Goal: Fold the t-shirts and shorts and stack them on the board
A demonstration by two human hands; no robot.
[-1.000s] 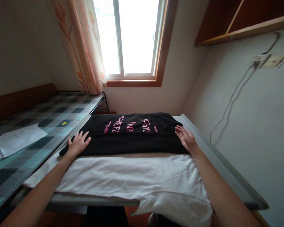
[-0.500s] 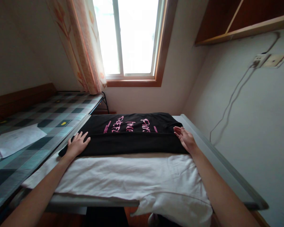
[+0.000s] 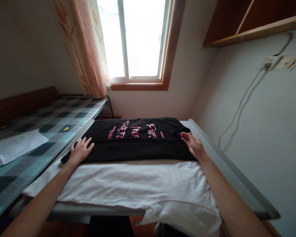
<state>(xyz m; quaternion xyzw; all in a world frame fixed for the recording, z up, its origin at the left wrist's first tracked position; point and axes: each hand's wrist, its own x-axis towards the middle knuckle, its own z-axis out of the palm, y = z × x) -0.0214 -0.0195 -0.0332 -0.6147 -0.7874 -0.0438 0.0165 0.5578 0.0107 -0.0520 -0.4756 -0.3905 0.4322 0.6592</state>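
A black garment (image 3: 138, 149) with pink lettering lies across the grey table, its near part folded over in a flat band that covers some of the lettering. My left hand (image 3: 81, 150) rests on the left end of that band with its fingers spread. At the right end, my right hand (image 3: 193, 144) lies on the black cloth, fingers stretched out and the thumb side hidden in part. Beneath and nearer to me is a white garment (image 3: 128, 184), wrinkled, with one part hanging over the table's front edge.
The grey table (image 3: 239, 184) stands against the right wall. To the left is a bed with a checked mat (image 3: 74, 115) and white papers (image 3: 22, 144). A curtain (image 3: 88, 49) hangs by the window. A cable (image 3: 239, 105) runs down from a wall socket (image 3: 271, 62).
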